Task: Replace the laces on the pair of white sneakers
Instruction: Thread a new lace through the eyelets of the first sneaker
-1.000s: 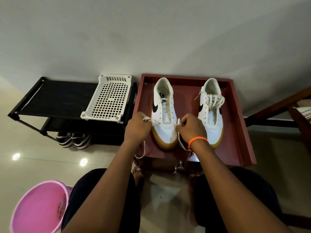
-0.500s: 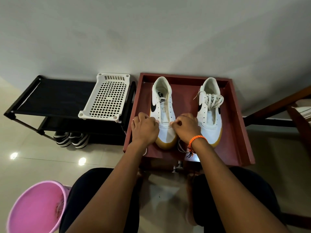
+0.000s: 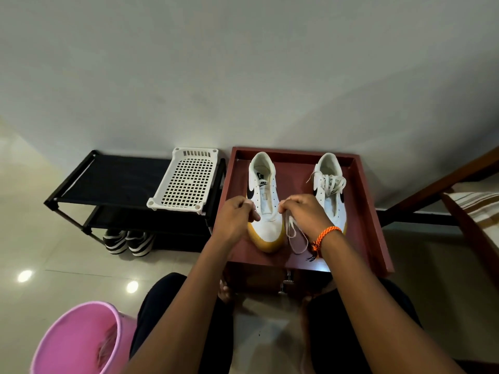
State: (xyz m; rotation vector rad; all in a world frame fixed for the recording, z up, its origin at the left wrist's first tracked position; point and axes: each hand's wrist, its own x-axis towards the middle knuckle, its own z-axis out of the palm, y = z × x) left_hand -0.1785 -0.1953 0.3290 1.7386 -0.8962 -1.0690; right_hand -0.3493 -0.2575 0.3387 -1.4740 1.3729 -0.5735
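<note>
Your right hand [image 3: 306, 215] pinches a white lace [image 3: 295, 236] between curled fingers just at the right edge of the unlaced sneaker [image 3: 266, 209], and the lace hangs down from that pinch in a loose loop onto the red tray [image 3: 363, 211] beside the toe. Your left hand [image 3: 235, 218] is curled against the left side of the same shoe near its lowest eyelets; its fingertips seem closed on something small and pale there, though whether that is the lace's other end you cannot tell from here. An orange braided band [image 3: 325, 234] sits on your right wrist. The unlaced sneaker stands toe toward you in the left half of the tray, its tongue bare; the laced sneaker [image 3: 330, 193] stands to its right, partly hidden by your right hand, its laces bunched loosely at the top. Left of the tray a white perforated basket [image 3: 186, 180] rests on a black rack [image 3: 113, 179], with striped shoes [image 3: 128, 242] beneath, and a pink bucket [image 3: 78, 344] sits by your left knee.
</note>
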